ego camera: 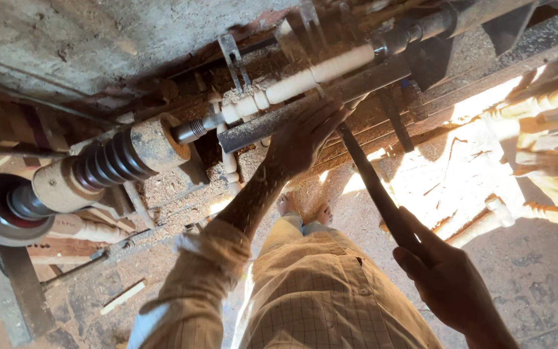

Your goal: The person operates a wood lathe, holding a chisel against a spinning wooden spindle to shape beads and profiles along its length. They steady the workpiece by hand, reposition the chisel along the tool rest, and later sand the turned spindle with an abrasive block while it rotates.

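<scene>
Pale wood, the turned spindle sits mounted on the lathe above your left hand, whose fingers rest curled over the metal tool rest. Your right hand grips the long chisel, fingers closed around its handle.

Lighting uneven: hard sunlight from right, floor patch blown out near right edge. Turned legs at right edge overexposed (detail lost). Upper left wall dim, flat. Deep shadow under lathe bed. Spinning workpiece slightly motion-blurred. Wide-angle bending at edges.
</scene>
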